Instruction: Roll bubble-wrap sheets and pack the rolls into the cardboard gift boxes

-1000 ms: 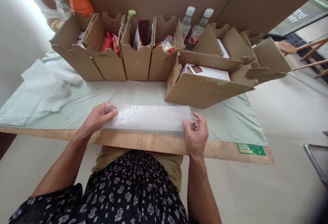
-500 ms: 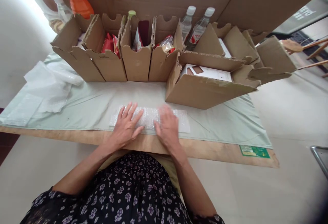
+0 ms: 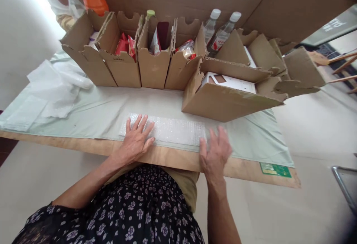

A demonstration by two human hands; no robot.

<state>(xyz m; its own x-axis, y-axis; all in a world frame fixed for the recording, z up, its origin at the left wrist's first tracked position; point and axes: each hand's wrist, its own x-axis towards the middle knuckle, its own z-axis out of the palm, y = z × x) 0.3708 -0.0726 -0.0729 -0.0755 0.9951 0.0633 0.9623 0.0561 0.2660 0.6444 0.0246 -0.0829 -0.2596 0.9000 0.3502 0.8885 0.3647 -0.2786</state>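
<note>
A long flat strip of bubble wrap (image 3: 175,130) lies near the front edge of the cloth-covered table (image 3: 106,115). My left hand (image 3: 136,141) rests open on its left end, fingers spread. At the strip's right end is my right hand (image 3: 216,153), slightly blurred, with its fingers apart and nothing held. The right thumb and forefinger are beside the strip's right edge; whether they touch it I cannot tell.
Several cardboard file boxes (image 3: 152,69) holding packets stand along the back. An angled box (image 3: 234,104) with a white carton (image 3: 234,84) is at right. Clear bottles (image 3: 223,32) stand behind. Crumpled plastic wrapping (image 3: 55,87) lies at left.
My right hand has slid to the right, off the middle of the bubble wrap to its right end. My left hand stays on the left end. The view has shifted slightly.
</note>
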